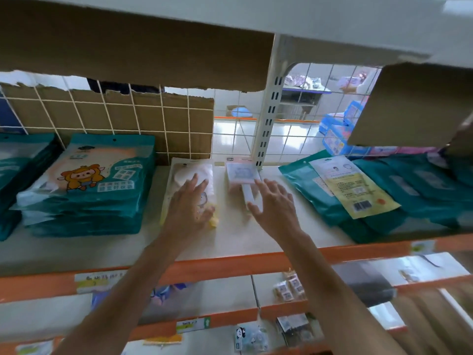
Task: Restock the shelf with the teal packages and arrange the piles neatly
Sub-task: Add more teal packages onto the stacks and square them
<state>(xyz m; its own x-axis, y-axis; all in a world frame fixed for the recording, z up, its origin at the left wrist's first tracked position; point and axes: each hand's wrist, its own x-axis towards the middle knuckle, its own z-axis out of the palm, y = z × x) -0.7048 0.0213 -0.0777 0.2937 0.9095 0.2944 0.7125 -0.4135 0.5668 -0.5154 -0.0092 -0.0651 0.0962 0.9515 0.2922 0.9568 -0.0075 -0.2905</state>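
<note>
Both hands are out flat over the smooth off-white shelf board, fingers spread and straight, gripping nothing. The left hand lies on a pale glossy pouch with a yellowish bottom edge. The right hand is over the white stick-shaped part of a small pinkish boxed item, can't tell if it actually touches. The teal packages are shiny soft plastic with a hang hole and a cartoon character. One squared-up stack sits well left of the left hand, and a slumped, fanned-out pile lies right of the right hand, its flipped pouch showing a yellow barcode label. Beyond the fingertips is a white wire grid backed with torn cardboard.
</note>
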